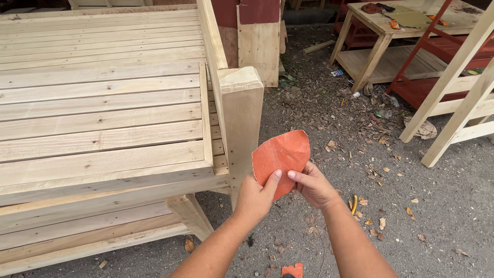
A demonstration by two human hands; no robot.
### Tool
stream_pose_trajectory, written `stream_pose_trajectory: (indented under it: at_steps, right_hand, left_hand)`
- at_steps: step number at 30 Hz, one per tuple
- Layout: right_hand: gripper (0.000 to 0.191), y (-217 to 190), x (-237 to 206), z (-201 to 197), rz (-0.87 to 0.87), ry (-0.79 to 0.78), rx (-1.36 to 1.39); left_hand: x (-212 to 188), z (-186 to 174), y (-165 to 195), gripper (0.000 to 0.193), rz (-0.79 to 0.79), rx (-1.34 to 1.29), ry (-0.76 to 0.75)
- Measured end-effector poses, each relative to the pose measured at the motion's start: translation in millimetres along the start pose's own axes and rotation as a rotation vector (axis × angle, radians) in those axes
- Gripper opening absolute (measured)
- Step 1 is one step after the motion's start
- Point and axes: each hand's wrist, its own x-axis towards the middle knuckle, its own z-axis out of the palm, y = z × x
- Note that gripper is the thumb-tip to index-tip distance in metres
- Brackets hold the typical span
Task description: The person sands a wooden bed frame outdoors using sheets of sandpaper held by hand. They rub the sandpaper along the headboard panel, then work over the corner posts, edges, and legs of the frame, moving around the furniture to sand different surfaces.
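Both of my hands hold up a worn orange-red sheet of sandpaper (282, 154) in front of me. My left hand (256, 194) grips its lower left edge, thumb on the front. My right hand (313, 184) pinches its lower right edge. The sheet is curled and rounded at the top. It hangs just right of the thick square leg post (242, 116) of an unpainted slatted wooden bench (103, 113), close to the post but apart from it.
Gravel ground strewn with dry leaves (360, 154) lies under and beyond my hands. A pale wooden table (391, 31) with small items stands at the back right, red-painted frames (427, 62) and bare angled legs (458, 92) beside it. An orange scrap (292, 270) lies near my feet.
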Motion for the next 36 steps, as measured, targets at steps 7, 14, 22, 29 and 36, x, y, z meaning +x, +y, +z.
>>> stream_pose_trajectory:
  at_steps: [7, 14, 22, 29, 36]
  right_hand:
    - [0.047, 14.9, 34.2, -104.2, 0.254, 0.070, -0.573]
    - [0.041, 54.4, 95.2, -66.2, -0.081, 0.324, -0.682]
    - [0.048, 1.5, 113.0, 91.8, -0.486, -0.009, -0.299]
    - [0.050, 102.7, 89.5, 65.3, -0.459, 0.098, -0.446]
    - [0.044, 142.3, 100.8, 61.6, 0.086, 0.248, -0.038]
  left_hand:
    - [50.2, 79.5, -98.0, 0.026, -0.116, -0.031, 0.057]
    - [34.7, 49.1, -102.6, 0.037, 0.073, 0.253, 0.955]
    - [78.8, -12.5, -60.8, 0.057, 0.186, 0.025, 0.591]
    - [78.9, -7.6, -63.7, 0.062, 0.145, -0.092, 0.571]
    - [76.7, -7.0, -56.7, 0.061, 0.096, -0.055, 0.581]
